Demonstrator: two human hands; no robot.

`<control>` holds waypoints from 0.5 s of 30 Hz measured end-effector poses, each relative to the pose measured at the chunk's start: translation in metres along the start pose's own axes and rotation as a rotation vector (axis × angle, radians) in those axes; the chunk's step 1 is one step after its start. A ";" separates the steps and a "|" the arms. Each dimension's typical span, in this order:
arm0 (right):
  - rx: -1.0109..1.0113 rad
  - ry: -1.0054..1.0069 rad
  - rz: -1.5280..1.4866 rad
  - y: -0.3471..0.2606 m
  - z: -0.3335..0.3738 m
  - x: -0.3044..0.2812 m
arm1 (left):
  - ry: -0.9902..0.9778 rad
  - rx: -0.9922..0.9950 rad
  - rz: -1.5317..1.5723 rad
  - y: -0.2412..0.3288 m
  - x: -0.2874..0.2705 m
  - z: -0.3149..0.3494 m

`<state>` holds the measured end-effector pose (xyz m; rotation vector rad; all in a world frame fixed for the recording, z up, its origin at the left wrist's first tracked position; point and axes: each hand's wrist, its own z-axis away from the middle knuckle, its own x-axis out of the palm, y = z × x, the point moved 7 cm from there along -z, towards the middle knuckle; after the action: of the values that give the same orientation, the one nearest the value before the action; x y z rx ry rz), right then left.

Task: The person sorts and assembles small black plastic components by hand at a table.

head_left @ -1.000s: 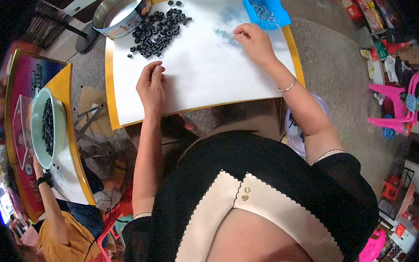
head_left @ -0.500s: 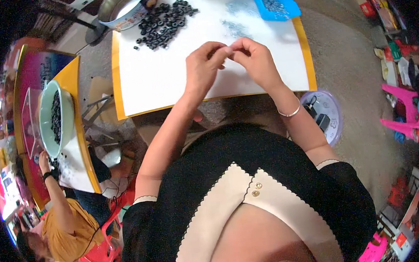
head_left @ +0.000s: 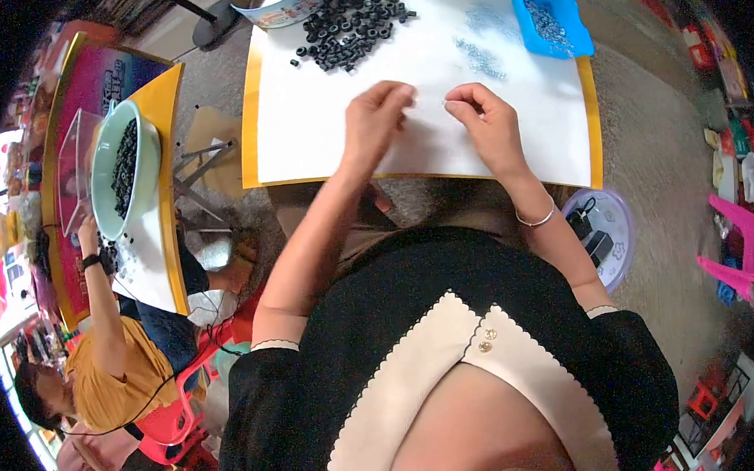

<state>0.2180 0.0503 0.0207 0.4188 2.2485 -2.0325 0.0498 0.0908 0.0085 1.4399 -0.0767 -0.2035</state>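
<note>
Above the white tabletop (head_left: 320,144), my left hand (head_left: 375,125) has its fingers drawn together, slightly blurred by motion. To its right, my right hand (head_left: 489,125) pinches thumb and forefinger together. A gap separates the two hands. Whatever either pinch holds is hidden or too small to make out. Beyond my left hand lies a heap of small black ring-shaped parts (head_left: 352,31). Tiny clear or silvery pieces (head_left: 480,58) are scattered beyond my right hand, beside a blue plastic basket (head_left: 585,43) containing more of them.
A round tin (head_left: 281,12) stands at the table's far left. Below the right edge is a lilac basin (head_left: 623,229) with black objects. At left, a person in a yellow shirt (head_left: 100,373) reaches toward another table bearing a pale green basin (head_left: 152,154) of black parts.
My hands were together at the fingertips and have come apart, the left going leftward and the right rightward. The table appears shifted right in view.
</note>
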 end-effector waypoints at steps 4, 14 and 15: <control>-0.006 0.028 0.116 0.007 0.003 -0.006 | 0.396 0.218 -0.398 0.026 -0.092 -0.030; -0.248 -0.019 0.321 -0.005 0.007 0.004 | 0.268 0.602 -0.908 0.031 -0.132 -0.092; -0.248 -0.026 0.321 -0.005 0.007 0.005 | 0.266 0.605 -0.910 0.030 -0.132 -0.093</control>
<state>0.2115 0.0437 0.0236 0.6729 2.2099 -1.5744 -0.0611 0.2092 0.0351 2.0114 0.8108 -0.7759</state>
